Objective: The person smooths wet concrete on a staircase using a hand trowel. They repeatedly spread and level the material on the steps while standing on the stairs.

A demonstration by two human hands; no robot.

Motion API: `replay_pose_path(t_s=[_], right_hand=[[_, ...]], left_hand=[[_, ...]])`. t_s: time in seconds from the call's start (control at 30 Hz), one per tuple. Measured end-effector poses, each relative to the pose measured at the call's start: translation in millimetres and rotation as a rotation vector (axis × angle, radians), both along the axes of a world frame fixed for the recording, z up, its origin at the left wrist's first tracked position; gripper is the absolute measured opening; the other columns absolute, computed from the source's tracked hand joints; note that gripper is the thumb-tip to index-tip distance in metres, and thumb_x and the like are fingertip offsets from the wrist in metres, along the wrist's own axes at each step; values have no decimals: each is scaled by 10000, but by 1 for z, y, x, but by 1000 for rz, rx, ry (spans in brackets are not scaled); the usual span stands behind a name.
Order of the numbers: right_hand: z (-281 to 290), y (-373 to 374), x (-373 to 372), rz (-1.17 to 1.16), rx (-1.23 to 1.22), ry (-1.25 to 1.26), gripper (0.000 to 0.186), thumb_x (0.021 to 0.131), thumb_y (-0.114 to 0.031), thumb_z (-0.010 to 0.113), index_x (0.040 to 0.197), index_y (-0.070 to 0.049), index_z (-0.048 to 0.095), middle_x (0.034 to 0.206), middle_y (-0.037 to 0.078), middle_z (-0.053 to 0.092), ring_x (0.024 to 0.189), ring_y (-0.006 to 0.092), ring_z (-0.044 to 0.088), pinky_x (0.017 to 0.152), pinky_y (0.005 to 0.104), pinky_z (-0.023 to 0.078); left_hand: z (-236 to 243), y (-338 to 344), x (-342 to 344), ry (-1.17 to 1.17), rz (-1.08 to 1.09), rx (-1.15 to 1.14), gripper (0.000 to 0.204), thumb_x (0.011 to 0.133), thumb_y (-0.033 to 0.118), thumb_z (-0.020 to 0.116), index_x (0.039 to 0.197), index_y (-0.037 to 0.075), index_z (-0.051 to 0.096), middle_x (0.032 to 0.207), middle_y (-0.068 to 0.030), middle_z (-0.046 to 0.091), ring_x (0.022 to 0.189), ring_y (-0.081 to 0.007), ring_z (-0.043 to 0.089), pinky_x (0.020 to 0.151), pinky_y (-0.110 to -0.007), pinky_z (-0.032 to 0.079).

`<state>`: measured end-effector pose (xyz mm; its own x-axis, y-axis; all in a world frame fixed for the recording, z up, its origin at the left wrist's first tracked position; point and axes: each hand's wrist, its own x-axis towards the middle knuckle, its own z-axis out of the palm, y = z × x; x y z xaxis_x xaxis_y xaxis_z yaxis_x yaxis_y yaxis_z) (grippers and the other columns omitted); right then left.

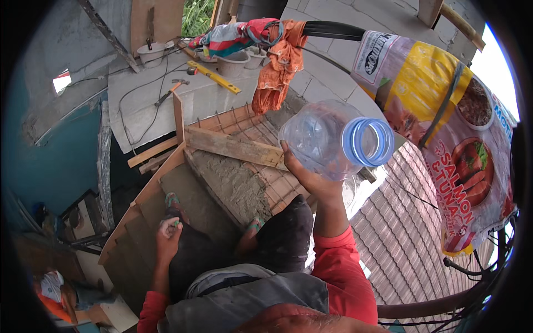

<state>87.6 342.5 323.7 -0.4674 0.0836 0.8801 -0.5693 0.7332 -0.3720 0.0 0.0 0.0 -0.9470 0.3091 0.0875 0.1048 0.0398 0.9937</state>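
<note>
A clear plastic bottle point(316, 136) with a bluish neck is in my right hand point(308, 176), raised at the middle right. Its uncapped mouth tips up toward me, and my fingers wrap round its far side. Down by my thigh, my left hand point(167, 232) is closed, with a bit of something small and green showing at its fingertips. Most of that green thing is hidden by the fingers. Below my hands, my sandalled feet rest among smooth grey concrete steps point(189, 191) edged with wooden boards.
Wet concrete point(230, 186) and a steel bar grid point(272, 177) lie ahead, crossed by a wooden plank point(239, 147). A hammer point(172, 91), yellow level point(214, 76) and buckets point(233, 64) stand on a ledge. Printed sacks point(433, 111) hang at right. Another person point(53, 291) is below left.
</note>
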Motion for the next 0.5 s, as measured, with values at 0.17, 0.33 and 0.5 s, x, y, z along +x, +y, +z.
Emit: replay_pose_path(t_s=[0.17, 0.33, 0.5], right_hand=[[-131, 17, -43, -14, -288, -420, 746, 625, -152, 889, 1294, 8, 601, 1183, 144, 681, 1095, 262, 695, 967, 396, 542], [-233, -15, -38, 94, -180, -757, 739, 642, -188, 871, 1299, 12, 598, 1172, 204, 674, 1103, 382, 676, 989, 457, 530], [-248, -52, -35, 245, -94, -912, 688, 658, -207, 861, 1263, 0, 605, 1184, 242, 658, 1135, 436, 644, 988, 496, 517]], left_hand=[[61, 21, -29, -130, -112, 310, 301, 1012, 31, 718, 1303, -30, 667, 1085, -22, 634, 990, -89, 655, 899, -240, 523], [145, 29, -23, 15, -253, 259, 386, 989, -27, 711, 1369, 1, 645, 1173, -46, 640, 1130, -133, 647, 994, -305, 535], [172, 34, -29, 226, -262, 66, 368, 959, 76, 776, 1318, 37, 706, 1159, -69, 664, 1086, -161, 666, 1017, -356, 547]])
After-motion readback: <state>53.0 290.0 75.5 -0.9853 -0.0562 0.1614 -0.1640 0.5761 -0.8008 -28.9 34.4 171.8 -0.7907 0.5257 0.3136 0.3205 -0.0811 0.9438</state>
